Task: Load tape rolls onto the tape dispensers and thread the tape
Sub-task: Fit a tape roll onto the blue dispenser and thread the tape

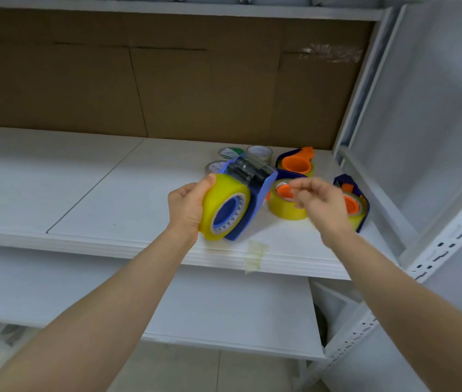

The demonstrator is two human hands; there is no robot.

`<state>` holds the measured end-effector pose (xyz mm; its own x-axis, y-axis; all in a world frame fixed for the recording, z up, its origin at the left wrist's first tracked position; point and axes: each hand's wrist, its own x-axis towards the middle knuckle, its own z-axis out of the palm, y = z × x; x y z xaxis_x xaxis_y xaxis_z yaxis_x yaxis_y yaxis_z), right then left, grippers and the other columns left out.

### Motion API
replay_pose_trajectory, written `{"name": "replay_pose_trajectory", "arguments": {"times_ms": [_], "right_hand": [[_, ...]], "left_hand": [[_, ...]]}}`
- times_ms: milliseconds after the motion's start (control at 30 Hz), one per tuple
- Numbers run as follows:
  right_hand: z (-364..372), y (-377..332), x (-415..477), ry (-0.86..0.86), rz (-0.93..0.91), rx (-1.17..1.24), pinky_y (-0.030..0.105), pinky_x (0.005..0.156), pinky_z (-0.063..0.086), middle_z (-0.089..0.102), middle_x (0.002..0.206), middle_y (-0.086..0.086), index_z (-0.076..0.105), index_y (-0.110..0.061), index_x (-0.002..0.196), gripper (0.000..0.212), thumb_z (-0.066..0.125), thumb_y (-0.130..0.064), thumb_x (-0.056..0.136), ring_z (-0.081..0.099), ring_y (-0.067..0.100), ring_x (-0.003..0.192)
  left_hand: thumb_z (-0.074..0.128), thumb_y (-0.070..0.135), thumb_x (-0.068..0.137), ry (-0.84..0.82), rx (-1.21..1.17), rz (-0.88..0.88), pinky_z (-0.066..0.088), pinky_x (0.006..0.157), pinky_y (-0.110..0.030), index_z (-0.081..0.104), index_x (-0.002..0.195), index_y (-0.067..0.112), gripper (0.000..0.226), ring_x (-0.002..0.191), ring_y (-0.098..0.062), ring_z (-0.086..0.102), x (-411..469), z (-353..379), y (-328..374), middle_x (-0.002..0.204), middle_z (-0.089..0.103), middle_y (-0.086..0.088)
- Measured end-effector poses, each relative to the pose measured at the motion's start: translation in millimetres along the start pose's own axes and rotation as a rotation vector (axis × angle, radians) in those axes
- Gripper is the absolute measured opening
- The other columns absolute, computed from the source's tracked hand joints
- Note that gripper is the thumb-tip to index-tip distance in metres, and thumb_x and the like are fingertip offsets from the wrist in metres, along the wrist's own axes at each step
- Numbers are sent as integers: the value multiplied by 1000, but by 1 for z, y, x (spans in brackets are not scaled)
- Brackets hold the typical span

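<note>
- Cardboard panel [167,80]: stands upright behind the blue dispenser and lines the back of the shelving bay.
- Shelf board [54,193]: white, lies directly below the blue dispenser. A second white board [196,306] sits lower, on the viewer's side of it.
- Left hand [186,207]: to the left of the blue dispenser. It grips the yellow tape roll, with the thumb on the roll's upper edge and the fingers curled round its far side.
- Right hand [320,199]: to the right of the blue dispenser, clear of it, raised above the shelf. The fingers are curled and the thumb and forefinger tips are close together. The hand is blurred, so it cannot be determined whether they pinch anything.
- Blue dispenser [261,190]: held tilted above the shelf board, with the roller and blade end pointing up and away.
- Yellow tape roll [218,202]: seated on the blue dispenser's hub, open face toward the viewer.
- Three orange-hubbed units: one right of the blue dispenser carrying a yellow roll [280,207], one behind-right [295,164], one far right [357,205] partly hidden by the right hand.
- Loose clear rolls [259,151]: three, lying flat just behind the blue dispenser.
- Tape scrap [255,256]: stuck over the shelf edge, below the blue dispenser.
</note>
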<state>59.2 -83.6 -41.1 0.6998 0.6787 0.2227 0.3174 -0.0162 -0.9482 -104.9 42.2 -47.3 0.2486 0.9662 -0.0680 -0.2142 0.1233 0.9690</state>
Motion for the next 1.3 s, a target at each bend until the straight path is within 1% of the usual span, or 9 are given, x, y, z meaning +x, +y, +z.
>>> {"name": "replay_pose_trajectory", "arguments": {"times_ms": [100,167,267,433,700,867,967,1100,1300], "right_hand": [[-4,-26,14,-23,56,4,17,53,47,57,73,-1,64,-20,76,21,53,-8,89,55,12,70],[-3,-38,22,-75,185,-34,18,47,43,54,67,0,64,-16,74,18,56,-19,90,51,11,63],[1,-41,29,-209,390,-108,19,51,40,54,69,1,58,-14,75,29,49,-33,95,48,12,61],[7,-25,35,-316,485,76,29,68,44,63,89,4,62,-13,89,25,52,-36,93,57,18,82],[14,-24,40,-293,351,80,26,66,50,67,82,4,69,-13,84,4,70,-15,81,60,14,75],[15,-28,44,-245,241,1,28,57,46,68,83,6,71,-10,101,18,66,-9,83,57,14,68],[14,-36,50,-322,54,-185,27,74,53,64,107,4,67,-20,105,38,46,6,87,60,11,86],[3,-45,56,-616,-116,-465,29,94,49,57,121,4,55,-24,111,48,56,9,77,56,16,109],[2,-35,44,-427,-441,-728,37,86,51,54,105,-1,57,-21,103,34,70,-7,75,55,15,93]], "left_hand": [[72,23,79,-52,103,94,48,50,-21,55,57,12,29,45,-9,56,0,0,-6,42,57,7],[71,22,80,-71,138,134,46,54,-23,54,54,11,32,51,-16,53,-2,-1,-9,47,55,0],[70,20,81,-80,150,185,43,56,-25,52,53,8,35,56,-21,48,-5,-1,-12,57,49,-11],[70,18,80,-90,179,207,42,49,-22,53,51,8,35,52,-18,48,-5,-5,-14,47,48,-1],[69,19,82,-107,214,227,42,51,-22,54,56,5,32,61,-23,49,-4,-9,-13,60,50,-12],[69,20,81,-113,211,215,42,56,-25,54,56,6,32,64,-25,50,-3,-7,-13,63,51,-13],[70,21,80,-130,228,220,43,58,-26,56,57,5,32,66,-26,52,-1,-7,-13,67,53,-16],[70,21,80,-136,244,215,43,56,-25,56,58,4,31,64,-25,51,0,-5,-13,66,53,-16],[69,24,81,-116,231,194,47,59,-27,59,62,5,29,67,-25,55,5,-6,-13,69,56,-16]]}}
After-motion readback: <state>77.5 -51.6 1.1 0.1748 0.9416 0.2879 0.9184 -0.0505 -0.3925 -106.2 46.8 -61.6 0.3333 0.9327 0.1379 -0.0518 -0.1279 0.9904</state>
